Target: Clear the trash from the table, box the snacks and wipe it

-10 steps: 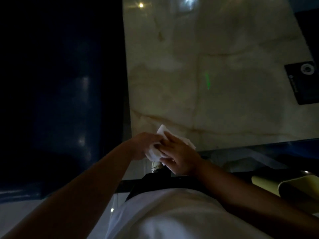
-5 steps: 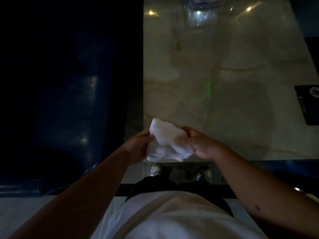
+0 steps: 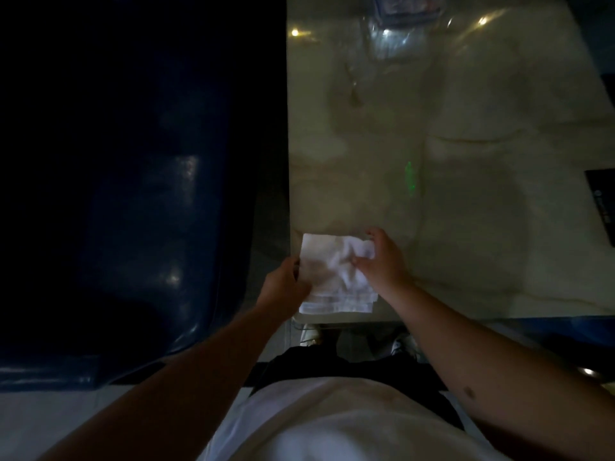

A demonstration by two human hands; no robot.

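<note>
A white folded tissue (image 3: 332, 274) is spread between both hands over the near left corner of the pale marble table (image 3: 466, 211). My left hand (image 3: 286, 282) pinches its left edge, and my right hand (image 3: 382, 261) grips its upper right part. The tissue shows faint brownish marks. At the table's far edge stands a clear plastic box (image 3: 399, 15), blurred and partly cut off by the frame.
A dark blue sofa seat (image 3: 149, 211) runs along the table's left side. A black card or pad (image 3: 602, 201) lies at the table's right edge. My feet (image 3: 402, 344) show below the near table edge. The room is dim.
The tissue went from bunched between my hands to opened out flat and wider. Both hands moved apart and slightly forward over the table corner; the camera tilted forward.
</note>
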